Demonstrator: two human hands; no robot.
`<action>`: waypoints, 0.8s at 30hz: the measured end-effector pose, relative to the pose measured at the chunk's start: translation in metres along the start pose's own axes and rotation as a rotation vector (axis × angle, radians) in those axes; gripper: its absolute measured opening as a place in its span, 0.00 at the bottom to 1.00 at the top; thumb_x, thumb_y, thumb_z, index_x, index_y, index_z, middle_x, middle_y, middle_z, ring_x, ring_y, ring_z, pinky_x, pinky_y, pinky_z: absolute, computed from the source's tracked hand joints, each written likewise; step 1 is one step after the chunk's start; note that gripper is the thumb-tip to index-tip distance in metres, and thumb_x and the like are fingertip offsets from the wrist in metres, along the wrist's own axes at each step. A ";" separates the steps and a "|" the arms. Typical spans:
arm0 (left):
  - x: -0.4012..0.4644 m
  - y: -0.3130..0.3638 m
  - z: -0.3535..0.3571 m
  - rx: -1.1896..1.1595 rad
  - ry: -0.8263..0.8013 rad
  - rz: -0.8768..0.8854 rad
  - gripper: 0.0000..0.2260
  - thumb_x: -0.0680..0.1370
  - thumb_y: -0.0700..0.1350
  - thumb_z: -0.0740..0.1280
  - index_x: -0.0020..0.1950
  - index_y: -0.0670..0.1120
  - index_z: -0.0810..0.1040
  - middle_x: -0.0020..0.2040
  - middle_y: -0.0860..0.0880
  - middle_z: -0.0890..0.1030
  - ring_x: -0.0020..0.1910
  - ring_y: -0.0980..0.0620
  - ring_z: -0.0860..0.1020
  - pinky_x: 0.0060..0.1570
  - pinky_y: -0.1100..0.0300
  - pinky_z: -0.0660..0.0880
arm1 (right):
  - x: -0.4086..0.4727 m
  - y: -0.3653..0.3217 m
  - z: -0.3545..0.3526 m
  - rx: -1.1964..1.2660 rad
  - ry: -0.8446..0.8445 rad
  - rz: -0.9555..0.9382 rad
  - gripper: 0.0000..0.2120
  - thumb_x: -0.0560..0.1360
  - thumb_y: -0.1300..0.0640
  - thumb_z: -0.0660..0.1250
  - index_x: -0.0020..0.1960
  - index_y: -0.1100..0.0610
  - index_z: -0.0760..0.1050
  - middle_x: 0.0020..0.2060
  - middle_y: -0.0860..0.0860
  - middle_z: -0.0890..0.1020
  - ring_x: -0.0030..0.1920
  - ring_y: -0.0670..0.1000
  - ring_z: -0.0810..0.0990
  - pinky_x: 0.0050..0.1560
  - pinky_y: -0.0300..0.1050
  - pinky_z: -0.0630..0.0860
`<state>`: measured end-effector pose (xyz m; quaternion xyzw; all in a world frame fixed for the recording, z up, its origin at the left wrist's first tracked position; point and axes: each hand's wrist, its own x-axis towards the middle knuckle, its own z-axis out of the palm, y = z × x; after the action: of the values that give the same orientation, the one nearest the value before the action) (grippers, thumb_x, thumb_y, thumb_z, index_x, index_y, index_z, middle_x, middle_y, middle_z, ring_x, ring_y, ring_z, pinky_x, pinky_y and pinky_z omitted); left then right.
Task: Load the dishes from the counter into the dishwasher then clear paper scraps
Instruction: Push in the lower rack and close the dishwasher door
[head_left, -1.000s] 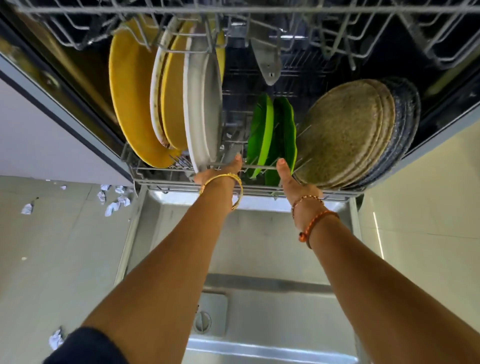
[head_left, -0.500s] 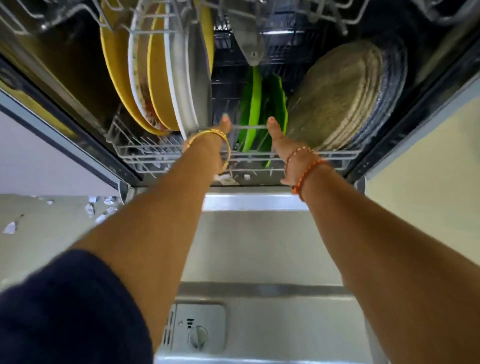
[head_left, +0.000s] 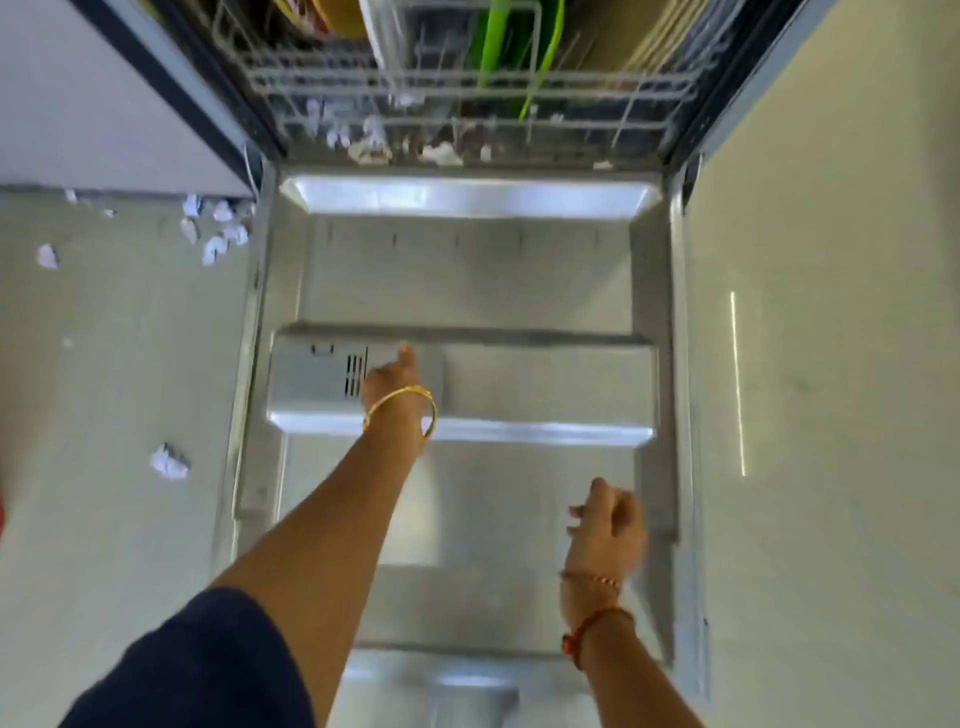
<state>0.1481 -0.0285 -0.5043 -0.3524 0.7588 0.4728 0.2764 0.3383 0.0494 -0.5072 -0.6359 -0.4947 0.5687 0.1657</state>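
Note:
The lower rack (head_left: 467, 83) sits inside the dishwasher and holds yellow plates (head_left: 322, 15), a white plate (head_left: 382, 36), green plates (head_left: 493, 47) and brown plates (head_left: 660, 41), all standing on edge. My left hand (head_left: 392, 376) hovers over the open door (head_left: 467, 280), near its detergent compartment (head_left: 311, 379), with the thumb out and nothing in it. My right hand (head_left: 605, 525) hangs lower over the door's right side, fingers loosely curled and empty. Crumpled paper scraps (head_left: 213, 234) lie on the floor to the left.
More white scraps (head_left: 363, 140) lie under the rack at the tub's front edge. A single scrap (head_left: 169, 462) and another (head_left: 47, 255) lie further out on the pale floor. A grey cabinet front (head_left: 78, 104) stands to the left and pale floor (head_left: 831, 364) to the right.
The rack has gone from pulled out over the door to fully inside the tub. Both hands have left its front rail and drawn back over the door, the right hand furthest.

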 end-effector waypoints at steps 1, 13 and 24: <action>-0.007 -0.028 -0.004 0.021 0.023 -0.034 0.22 0.80 0.53 0.58 0.61 0.35 0.72 0.59 0.38 0.77 0.50 0.45 0.75 0.56 0.53 0.73 | -0.015 0.019 -0.013 -0.023 0.003 0.063 0.15 0.74 0.56 0.64 0.30 0.55 0.66 0.26 0.52 0.70 0.28 0.46 0.71 0.33 0.44 0.69; -0.057 -0.348 -0.076 -0.485 0.155 -0.644 0.40 0.64 0.71 0.66 0.68 0.50 0.62 0.64 0.48 0.67 0.61 0.50 0.67 0.66 0.66 0.59 | -0.065 0.185 -0.106 -0.025 -0.210 0.827 0.24 0.71 0.44 0.68 0.63 0.52 0.70 0.55 0.49 0.76 0.56 0.49 0.73 0.46 0.48 0.72; -0.053 -0.326 -0.105 -0.640 -0.109 -0.460 0.24 0.74 0.59 0.64 0.63 0.46 0.67 0.60 0.44 0.74 0.59 0.45 0.73 0.66 0.48 0.65 | -0.063 0.199 -0.092 0.407 -0.206 0.750 0.43 0.49 0.45 0.75 0.64 0.48 0.71 0.60 0.48 0.76 0.56 0.46 0.74 0.45 0.50 0.72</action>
<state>0.4296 -0.2095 -0.5928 -0.5560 0.4583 0.6292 0.2913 0.5158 -0.0602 -0.5984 -0.6658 -0.1214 0.7360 0.0194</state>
